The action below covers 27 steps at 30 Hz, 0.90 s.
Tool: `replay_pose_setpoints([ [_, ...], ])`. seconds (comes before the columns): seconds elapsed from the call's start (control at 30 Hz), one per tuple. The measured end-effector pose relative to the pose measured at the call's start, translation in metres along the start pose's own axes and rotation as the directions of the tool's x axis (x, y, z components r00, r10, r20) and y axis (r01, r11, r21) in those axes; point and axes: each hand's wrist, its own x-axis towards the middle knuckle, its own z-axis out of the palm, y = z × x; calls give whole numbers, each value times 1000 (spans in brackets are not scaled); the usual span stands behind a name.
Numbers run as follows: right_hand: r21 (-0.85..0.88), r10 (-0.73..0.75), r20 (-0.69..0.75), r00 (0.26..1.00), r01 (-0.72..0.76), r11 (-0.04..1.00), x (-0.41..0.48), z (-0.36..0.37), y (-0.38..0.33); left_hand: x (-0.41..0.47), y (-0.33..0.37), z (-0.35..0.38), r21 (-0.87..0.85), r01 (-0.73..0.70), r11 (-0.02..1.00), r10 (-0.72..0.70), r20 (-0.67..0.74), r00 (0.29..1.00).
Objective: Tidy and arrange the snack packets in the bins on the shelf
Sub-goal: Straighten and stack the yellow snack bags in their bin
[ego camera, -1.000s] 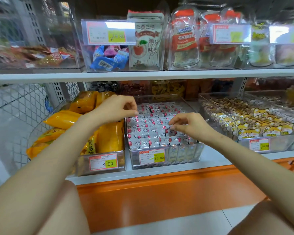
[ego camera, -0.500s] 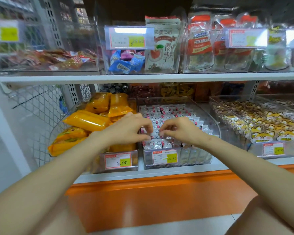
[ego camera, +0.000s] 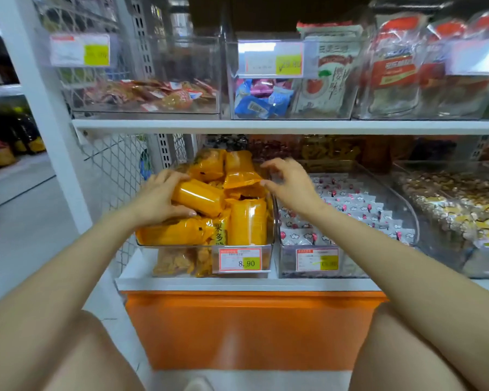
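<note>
Glossy orange-yellow packets (ego camera: 247,221) lie jumbled in the clear bin (ego camera: 181,246) at the shelf's (ego camera: 237,284) left end, left hand (ego camera: 158,200) gripping one, right hand (ego camera: 292,186) spread, fingers empty.

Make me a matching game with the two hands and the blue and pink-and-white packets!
1 left hand
2 right hand
3 blue packets
4 pink-and-white packets

A on the upper shelf
B gripping a yellow packet
C just right of the yellow ones
D open, holding nothing

Pairs: 1-B, 2-D, 3-A, 4-C
</note>
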Motion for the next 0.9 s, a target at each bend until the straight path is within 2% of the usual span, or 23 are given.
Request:
replay_pose_setpoints([
  [0.07, 21, 49, 36, 998, -49, 999, 14, 8, -4, 0, -3, 2, -100, 11, 995, -14, -25, 1000],
  [0.17, -35, 86, 124, 989, -83, 996, 31, 26, -13, 3, -5, -1, -208, 33, 978, -37, -15, 999],
  [0.3, -235, 49, 200, 979, 0, 972, 44, 42, -21, 6, -12, -3, -285, 48, 957, -39, 35, 999],
  [0.4, -252, 29, 140, 990, 7, 968, 50, 49, -17, 7, -17, -4, -343, 41, 938, -23, 54, 998],
  [0.57, -52, 98, -32, 995, -99, 994, 63, 48, 3, 6, -16, -3, -297, -18, 955, 8, -33, 999],
  [0.63, -32, 124, -60, 990, -126, 992, 63, 47, 9, 5, -14, -4, -302, -36, 953, 19, -61, 998],
  [0.8, -62, 3, 91, 996, 3, 998, 59, 46, 7, 1, -9, -12, -317, -70, 946, 25, -143, 989],
  [0.9, -142, -12, 188, 982, 39, 989, 57, 39, 0, -2, -6, -16, -300, -82, 950, 30, -174, 984],
])
